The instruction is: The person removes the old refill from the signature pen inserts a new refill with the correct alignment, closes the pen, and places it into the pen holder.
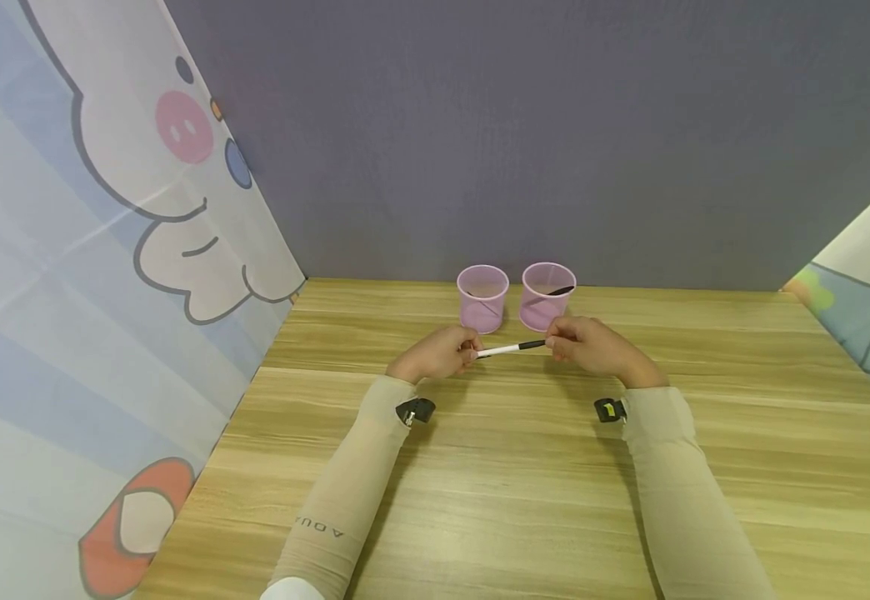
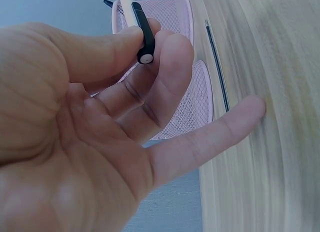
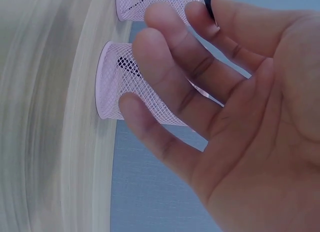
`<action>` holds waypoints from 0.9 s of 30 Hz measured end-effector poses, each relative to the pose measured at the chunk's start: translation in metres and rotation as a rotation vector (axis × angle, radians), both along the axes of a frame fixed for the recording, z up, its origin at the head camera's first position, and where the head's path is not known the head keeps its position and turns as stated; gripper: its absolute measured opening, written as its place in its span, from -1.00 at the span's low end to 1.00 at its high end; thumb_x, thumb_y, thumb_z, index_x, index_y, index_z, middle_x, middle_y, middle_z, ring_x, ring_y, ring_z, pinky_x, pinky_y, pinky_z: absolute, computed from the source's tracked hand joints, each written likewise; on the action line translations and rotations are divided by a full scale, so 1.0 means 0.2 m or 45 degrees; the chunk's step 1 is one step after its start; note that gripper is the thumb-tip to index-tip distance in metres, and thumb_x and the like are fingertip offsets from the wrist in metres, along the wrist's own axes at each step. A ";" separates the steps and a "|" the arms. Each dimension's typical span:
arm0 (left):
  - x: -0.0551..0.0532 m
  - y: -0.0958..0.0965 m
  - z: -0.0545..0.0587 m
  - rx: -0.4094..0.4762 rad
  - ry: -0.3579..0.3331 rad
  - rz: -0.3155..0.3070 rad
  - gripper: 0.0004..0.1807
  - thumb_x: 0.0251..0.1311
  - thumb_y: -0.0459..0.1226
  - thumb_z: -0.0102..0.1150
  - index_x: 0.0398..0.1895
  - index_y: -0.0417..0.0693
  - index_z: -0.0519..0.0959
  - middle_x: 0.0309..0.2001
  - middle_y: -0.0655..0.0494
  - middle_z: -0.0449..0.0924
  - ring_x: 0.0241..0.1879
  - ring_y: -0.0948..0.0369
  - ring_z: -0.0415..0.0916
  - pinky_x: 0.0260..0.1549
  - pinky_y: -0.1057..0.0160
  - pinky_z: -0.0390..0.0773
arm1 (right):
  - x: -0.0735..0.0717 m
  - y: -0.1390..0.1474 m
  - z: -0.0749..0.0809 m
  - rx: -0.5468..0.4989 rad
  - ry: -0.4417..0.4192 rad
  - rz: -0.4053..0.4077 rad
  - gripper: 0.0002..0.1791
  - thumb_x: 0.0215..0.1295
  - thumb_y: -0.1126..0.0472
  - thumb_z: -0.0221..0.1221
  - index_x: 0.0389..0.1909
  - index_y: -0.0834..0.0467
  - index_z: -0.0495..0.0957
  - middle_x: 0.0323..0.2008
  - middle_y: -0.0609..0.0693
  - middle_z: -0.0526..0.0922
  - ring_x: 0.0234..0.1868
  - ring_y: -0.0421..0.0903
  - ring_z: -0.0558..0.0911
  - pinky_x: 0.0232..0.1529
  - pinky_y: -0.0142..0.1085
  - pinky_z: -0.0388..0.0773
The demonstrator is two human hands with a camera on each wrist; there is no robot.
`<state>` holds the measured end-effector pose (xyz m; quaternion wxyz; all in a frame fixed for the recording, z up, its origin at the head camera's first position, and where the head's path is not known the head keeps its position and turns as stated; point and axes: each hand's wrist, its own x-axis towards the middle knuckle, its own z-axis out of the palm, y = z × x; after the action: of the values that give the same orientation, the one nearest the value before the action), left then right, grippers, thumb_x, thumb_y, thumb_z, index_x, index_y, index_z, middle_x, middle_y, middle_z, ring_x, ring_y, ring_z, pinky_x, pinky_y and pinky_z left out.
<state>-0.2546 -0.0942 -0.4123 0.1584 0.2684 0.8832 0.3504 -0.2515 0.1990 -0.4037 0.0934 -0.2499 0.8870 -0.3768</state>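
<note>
A white pen with a black front section is held nearly level between both hands, in front of two pink mesh cups. My left hand pinches its rear end between thumb and fingers; the left wrist view shows the black clip and round end cap there. At the other end, my right hand pinches the black tip part between thumb and index finger, its other fingers loosely bent. A thin dark rod, like a pen refill, lies on the table beyond the left fingers.
The left mesh cup has a thin dark stick inside, and the right mesh cup holds a black pen-like item. Behind them rises a grey panel at the edge of the wooden table. A cartoon-print curtain hangs left.
</note>
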 end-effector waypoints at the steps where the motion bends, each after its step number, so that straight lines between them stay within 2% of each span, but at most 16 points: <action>1: 0.00 0.00 0.00 0.001 0.003 -0.002 -0.84 0.50 -0.42 0.00 -0.10 -0.33 0.58 -0.40 0.00 0.53 -0.46 0.26 0.44 -0.50 0.42 0.45 | 0.00 0.00 0.00 0.003 -0.003 -0.002 -0.87 0.51 0.30 0.10 -0.23 0.27 0.54 -0.42 0.07 0.61 -0.36 -0.09 0.52 -0.39 -0.34 0.45; 10: 0.00 0.00 -0.01 0.001 0.005 -0.005 -0.85 0.49 -0.43 0.00 -0.10 -0.32 0.58 -0.35 -0.10 0.58 -0.45 0.26 0.43 -0.49 0.42 0.44 | -0.01 -0.01 0.01 0.060 0.036 0.017 -0.73 0.58 0.24 0.04 -0.38 0.21 0.54 -0.47 0.05 0.59 -0.41 -0.12 0.50 -0.39 -0.32 0.42; 17: -0.01 0.00 -0.01 -0.009 0.016 -0.009 -0.84 0.49 -0.43 0.00 -0.09 -0.32 0.58 -0.37 -0.06 0.56 -0.45 0.26 0.43 -0.49 0.43 0.43 | 0.00 -0.02 0.01 0.077 0.043 0.012 -0.69 0.58 0.27 0.01 -0.43 0.23 0.54 -0.48 0.05 0.59 -0.41 -0.11 0.52 -0.38 -0.33 0.45; 22: 0.00 0.00 -0.01 -0.005 0.014 -0.011 -0.85 0.49 -0.43 0.00 -0.10 -0.32 0.58 -0.36 -0.07 0.56 -0.45 0.27 0.43 -0.49 0.43 0.44 | 0.00 -0.01 0.01 0.072 0.025 0.001 -0.68 0.60 0.22 -0.01 -0.39 0.23 0.54 -0.45 0.06 0.61 -0.39 -0.11 0.55 -0.35 -0.32 0.49; 27: 0.00 0.00 -0.01 -0.016 0.021 -0.008 -0.85 0.49 -0.43 0.00 -0.09 -0.31 0.58 -0.38 -0.02 0.55 -0.45 0.27 0.44 -0.48 0.43 0.44 | 0.00 0.00 0.01 0.047 0.021 -0.036 -0.77 0.58 0.17 0.06 -0.22 0.24 0.55 -0.40 0.10 0.65 -0.36 -0.09 0.58 -0.35 -0.31 0.52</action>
<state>-0.2548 -0.0946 -0.4135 0.1538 0.2732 0.8858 0.3422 -0.2516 0.1990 -0.4023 0.0855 -0.2388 0.8979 -0.3598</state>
